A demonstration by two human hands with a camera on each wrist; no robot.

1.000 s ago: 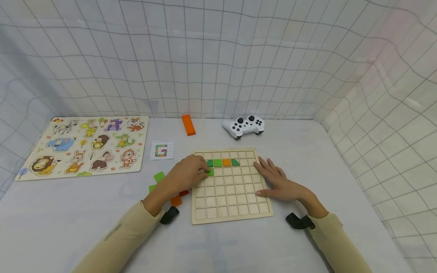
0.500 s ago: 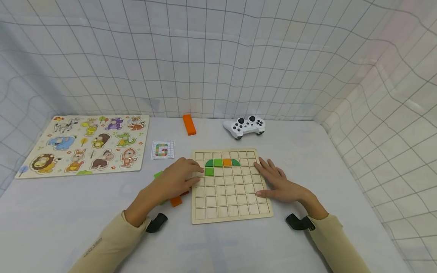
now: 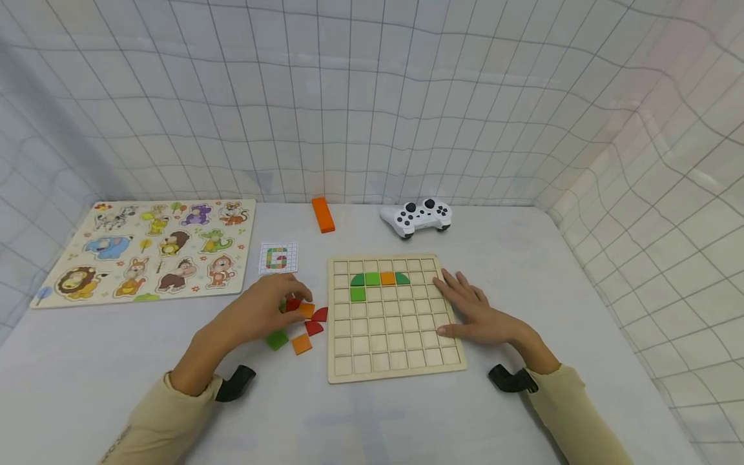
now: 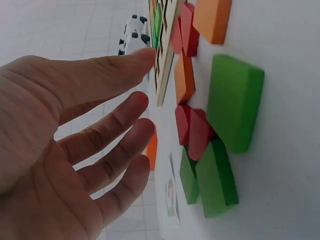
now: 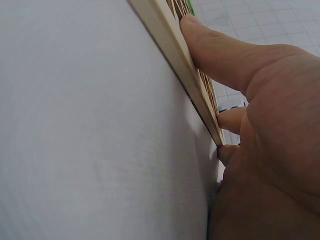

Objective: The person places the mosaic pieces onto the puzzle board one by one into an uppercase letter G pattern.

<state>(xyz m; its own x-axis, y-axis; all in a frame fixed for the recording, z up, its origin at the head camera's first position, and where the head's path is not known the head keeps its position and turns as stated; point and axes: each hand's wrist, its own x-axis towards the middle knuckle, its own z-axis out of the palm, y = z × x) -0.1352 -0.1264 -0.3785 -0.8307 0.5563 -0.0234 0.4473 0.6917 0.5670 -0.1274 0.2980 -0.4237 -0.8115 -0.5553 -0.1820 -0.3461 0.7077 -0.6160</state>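
My left hand hovers over a loose pile of small wooden tiles left of the board. In the left wrist view its thumb and fingers are apart and loosely bent, with nothing between them. The pile holds green square tiles, orange tiles and red quarter-round tiles, partly hidden by the hand in the head view. My right hand rests on the right edge of the wooden grid board, fingers spread. Set in the board are a green square, an orange square, two green quarter-rounds and another green square.
A pattern card lies behind the pile. Further left is an animal puzzle board. At the back sit an orange block and a white game controller. Gridded white cloth walls the back and sides.
My left hand let go of the green square in the board's second row and moved left to the loose tiles. The right hand stayed on the board's edge.
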